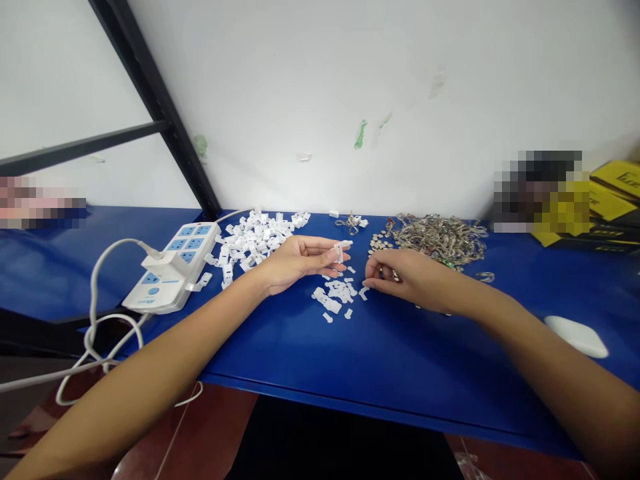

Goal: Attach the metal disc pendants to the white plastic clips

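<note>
My left hand (305, 261) holds a small white plastic part (341, 251) between thumb and fingers, above the blue table (300, 353). To its right, my right hand (395, 275) has its fingers curled, with the fingertips at a small white piece (364, 291); whether they grip it is too small to tell. Below and between both hands lies a loose group of small flat white pieces (340, 291). Behind my left hand is a heap of white plastic parts (257, 235). Behind my right hand sit a pile of metal chains or clasps (437, 239) and small round pieces (379, 243).
A white power strip (170, 270) with a plugged-in adapter and looping white cable (94, 293) lies at the left, by a black metal frame (160, 113). At the right are a white rounded case (577, 336) and yellow-black boxes (613, 200). A pale wall stands behind.
</note>
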`<state>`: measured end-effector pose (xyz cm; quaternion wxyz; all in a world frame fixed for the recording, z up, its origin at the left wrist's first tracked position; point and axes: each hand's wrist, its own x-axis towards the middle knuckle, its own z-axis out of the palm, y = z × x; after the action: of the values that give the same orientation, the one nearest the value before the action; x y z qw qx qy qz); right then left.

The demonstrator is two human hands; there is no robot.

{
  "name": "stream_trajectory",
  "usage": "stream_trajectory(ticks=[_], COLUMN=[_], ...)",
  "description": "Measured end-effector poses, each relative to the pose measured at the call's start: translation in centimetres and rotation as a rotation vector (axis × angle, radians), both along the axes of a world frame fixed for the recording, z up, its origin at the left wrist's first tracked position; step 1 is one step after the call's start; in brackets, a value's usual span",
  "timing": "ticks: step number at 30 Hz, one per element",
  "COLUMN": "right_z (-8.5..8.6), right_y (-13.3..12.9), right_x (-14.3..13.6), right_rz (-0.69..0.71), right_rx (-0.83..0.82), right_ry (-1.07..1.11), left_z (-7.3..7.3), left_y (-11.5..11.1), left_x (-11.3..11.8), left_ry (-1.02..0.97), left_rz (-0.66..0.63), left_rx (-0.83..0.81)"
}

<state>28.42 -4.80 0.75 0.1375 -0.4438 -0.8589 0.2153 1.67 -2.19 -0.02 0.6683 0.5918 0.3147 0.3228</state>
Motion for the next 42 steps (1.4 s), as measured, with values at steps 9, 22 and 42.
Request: stream_trajectory(ticks=[9, 22, 42], right_z=[0.9, 1.7, 2.3], right_y=[0.0, 5.2, 11.4], right_x=[0.5, 6.8, 3.1], right_rz=[0.008, -0.615, -0.580], right_rx=[0.011, 0.537, 0.155], right_ry=[0.002, -0.086, -0.131], left_z=[0.0, 0.0, 0.1], left_y=[-0.1, 0.1, 0.4], left_x=[-0.1, 0.1, -0.1], left_ry=[0.033, 0.022, 0.034], left_rz=[0.001, 0.062, 0.112], left_rx=[0.026, 0.001, 0.018])
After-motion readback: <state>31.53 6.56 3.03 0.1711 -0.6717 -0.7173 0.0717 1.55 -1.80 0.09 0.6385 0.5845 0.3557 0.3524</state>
